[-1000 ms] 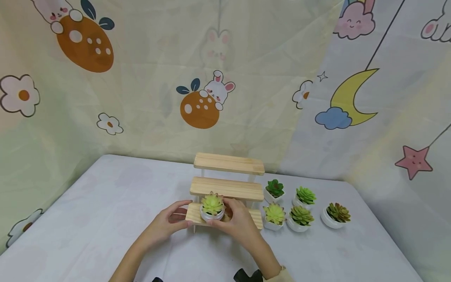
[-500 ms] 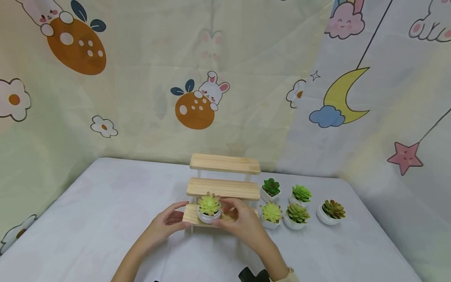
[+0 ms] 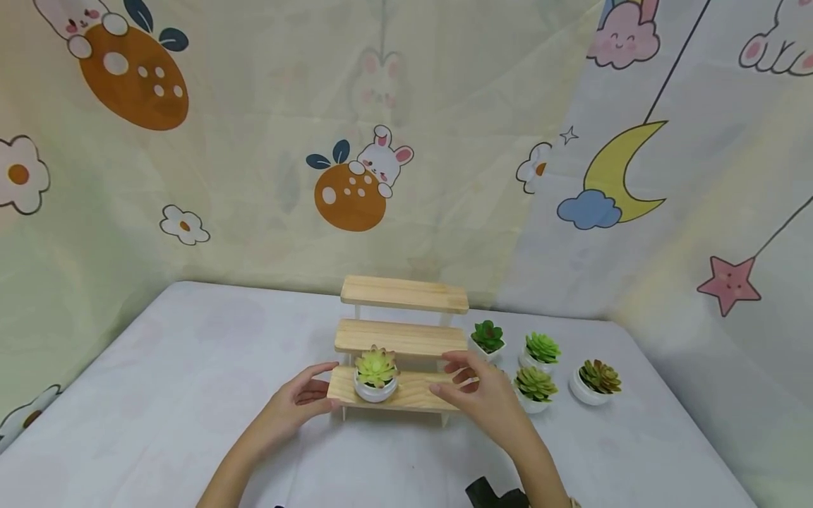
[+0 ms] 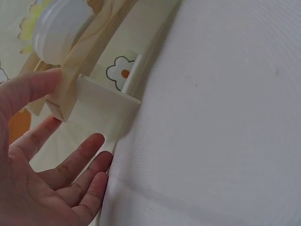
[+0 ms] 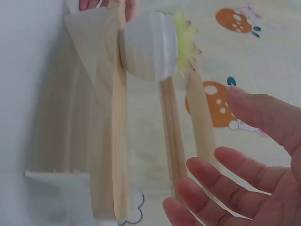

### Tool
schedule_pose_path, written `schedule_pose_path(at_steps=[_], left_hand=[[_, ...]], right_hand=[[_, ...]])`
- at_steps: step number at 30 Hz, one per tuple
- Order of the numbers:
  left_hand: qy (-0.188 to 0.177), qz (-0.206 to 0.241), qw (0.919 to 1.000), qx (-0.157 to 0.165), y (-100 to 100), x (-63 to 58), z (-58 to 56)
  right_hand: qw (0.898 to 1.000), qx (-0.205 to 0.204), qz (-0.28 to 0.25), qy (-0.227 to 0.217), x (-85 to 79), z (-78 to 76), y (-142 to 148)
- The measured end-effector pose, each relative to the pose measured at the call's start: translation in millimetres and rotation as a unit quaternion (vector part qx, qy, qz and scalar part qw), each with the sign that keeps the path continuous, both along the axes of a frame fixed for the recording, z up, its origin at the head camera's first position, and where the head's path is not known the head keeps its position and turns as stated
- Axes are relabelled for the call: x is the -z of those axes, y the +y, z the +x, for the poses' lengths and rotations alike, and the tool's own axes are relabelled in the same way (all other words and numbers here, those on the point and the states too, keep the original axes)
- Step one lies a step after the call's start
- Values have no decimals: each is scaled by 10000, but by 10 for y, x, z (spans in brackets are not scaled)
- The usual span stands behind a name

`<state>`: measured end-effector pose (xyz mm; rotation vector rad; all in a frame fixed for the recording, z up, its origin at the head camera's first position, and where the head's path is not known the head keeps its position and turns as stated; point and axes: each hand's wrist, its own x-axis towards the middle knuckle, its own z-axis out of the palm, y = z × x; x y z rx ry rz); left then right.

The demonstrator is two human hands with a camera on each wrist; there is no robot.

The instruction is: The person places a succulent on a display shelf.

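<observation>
A potted succulent (image 3: 376, 372) is standing upright on the lowest board (image 3: 416, 391) of a three-tier wooden stand (image 3: 401, 339), near that board's left end. Its pointed leaves are spreading in a yellow-green rosette and showing reddish tips, and its round white pot is resting directly on the wood. The stand's pale, grained boards are rising in steps towards the back, with thin whitish supports carrying them.

Of the two hands, the left hand (image 3: 297, 401) is pinching the left end of the lowest board between thumb and index finger, its other fingers spreading free. The right hand (image 3: 479, 389) is holding nothing; its thumb and fingers are staying well parted near the board's right end.

A white cloth is covering the table (image 3: 190, 367). Behind, a pale fabric backdrop (image 3: 254, 106) is showing printed rabbits, oranges, flowers, a moon and a star.

To the right of the stand, more succulents are standing in white pots: a dark green one (image 3: 488, 336), a bright green one (image 3: 543, 347), a mid-green one (image 3: 536, 384) and a reddish-brown one (image 3: 599, 379), farthest right. In the head view, the right hand is blocking part of the lowest board and the table beyond. A black object (image 3: 497, 495) is showing at the bottom edge.
</observation>
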<state>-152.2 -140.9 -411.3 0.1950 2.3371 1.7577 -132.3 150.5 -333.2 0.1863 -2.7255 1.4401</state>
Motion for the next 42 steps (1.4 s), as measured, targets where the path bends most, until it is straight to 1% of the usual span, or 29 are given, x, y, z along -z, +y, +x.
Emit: schedule_pose_path(at_steps=[5, 10, 16, 23, 28, 31, 33, 38, 42], left_hand=[[-44, -12, 10000, 2, -9, -6, -1], [-63, 26, 10000, 49, -13, -3, -11], [-17, -1, 9999, 130, -22, 5, -16], [-50, 49, 9998, 158, -20, 7, -6], [-48, 42, 9999, 144, -29, 16, -4], [-12, 71, 9998, 173, -29, 16, -11], [1, 91, 9998, 190, -26, 17, -18], [-44, 129, 9998, 175, -16, 17, -21], [-61, 145, 9998, 150, -15, 20, -14]], right_hand=[[9998, 179, 114, 66, 3, 13, 159], [9989, 302, 304, 187, 2, -6, 309], [9979, 255, 560, 223, -11, -29, 489], [9986, 88, 503, -103, 24, -57, 668], [9982, -17, 559, -213, 68, -95, 726], [9973, -61, 623, -382, 91, -109, 750], [9963, -108, 623, -577, 105, -120, 767], [9943, -287, 499, -899, 126, -149, 794], [9949, -353, 435, -844, 153, -157, 794]])
